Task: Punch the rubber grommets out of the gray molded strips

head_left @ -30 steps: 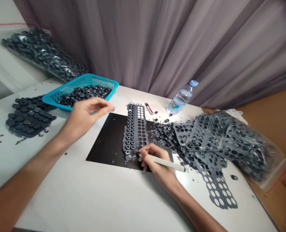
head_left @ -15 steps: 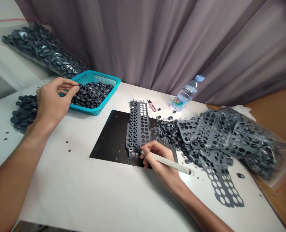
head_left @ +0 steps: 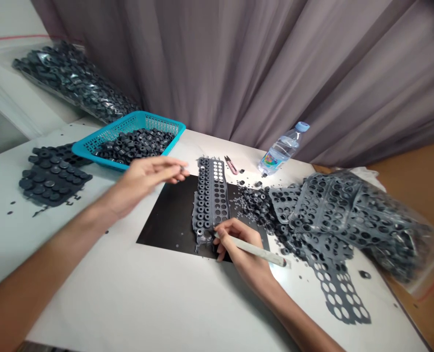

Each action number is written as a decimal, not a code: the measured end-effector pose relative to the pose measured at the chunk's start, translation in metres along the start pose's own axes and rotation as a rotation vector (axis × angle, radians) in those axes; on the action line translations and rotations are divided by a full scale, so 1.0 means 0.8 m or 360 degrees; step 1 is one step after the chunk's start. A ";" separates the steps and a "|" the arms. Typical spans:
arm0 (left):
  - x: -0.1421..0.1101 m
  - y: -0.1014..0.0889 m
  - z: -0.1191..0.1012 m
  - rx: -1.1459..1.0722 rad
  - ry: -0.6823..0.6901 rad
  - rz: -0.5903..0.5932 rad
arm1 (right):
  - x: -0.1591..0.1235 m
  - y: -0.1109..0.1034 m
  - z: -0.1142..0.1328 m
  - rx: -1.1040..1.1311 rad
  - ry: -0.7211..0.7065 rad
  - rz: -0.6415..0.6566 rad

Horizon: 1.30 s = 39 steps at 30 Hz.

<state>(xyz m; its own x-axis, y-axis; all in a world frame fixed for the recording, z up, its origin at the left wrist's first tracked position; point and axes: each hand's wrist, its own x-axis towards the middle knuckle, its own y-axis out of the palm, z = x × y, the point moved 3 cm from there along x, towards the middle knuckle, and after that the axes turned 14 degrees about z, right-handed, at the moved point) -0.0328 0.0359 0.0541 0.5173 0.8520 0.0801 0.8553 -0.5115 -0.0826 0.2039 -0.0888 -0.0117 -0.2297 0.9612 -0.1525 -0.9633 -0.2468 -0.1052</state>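
Note:
My left hand (head_left: 152, 177) is in the air between the turquoise basket and the black mat (head_left: 165, 215). Its thumb and fingers are pinched together at a tiny dark spot, too small to name. My right hand (head_left: 244, 244) grips a white pen-like tool (head_left: 259, 250), its tip by the lower end of a grey rubber sheet (head_left: 213, 195). That sheet lies on the mat, with ring-shaped rubber parts filling its left columns and open holes on the right.
A turquoise basket (head_left: 110, 165) holds many dark rubber parts. Behind it leans a filled plastic bag (head_left: 73, 83). Another rubber sheet (head_left: 51, 178) lies left. Pink thread snips (head_left: 231, 165), a water bottle (head_left: 281, 151), loose parts (head_left: 257, 203) and a bag of punched sheets (head_left: 349, 210) stand right.
My left hand has moved right and nearer, from over the basket toward the sheet on the mat. My right hand stays in nearly the same place with the pen-like tool.

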 end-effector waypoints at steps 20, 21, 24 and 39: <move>-0.020 0.089 0.016 -0.0680 -0.0513 0.0709 | 0.000 -0.001 0.001 0.0011 -0.0017 0.0049; -0.020 0.089 0.015 -0.0687 -0.0518 0.0720 | 0.000 -0.001 0.001 0.0009 -0.0016 0.0049; -0.022 0.092 0.015 -0.0727 -0.0546 0.0732 | 0.001 -0.001 0.003 -0.0001 -0.0017 0.0050; -0.024 0.094 0.015 -0.0775 -0.0564 0.0770 | 0.001 0.000 0.007 -0.0040 -0.0029 0.0079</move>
<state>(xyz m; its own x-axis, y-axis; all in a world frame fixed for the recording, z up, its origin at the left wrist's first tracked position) 0.0215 -0.0176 0.0347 0.8668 0.4639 -0.1831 0.4953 -0.7574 0.4254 0.2030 -0.0876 -0.0061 -0.2796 0.9498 -0.1404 -0.9470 -0.2969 -0.1227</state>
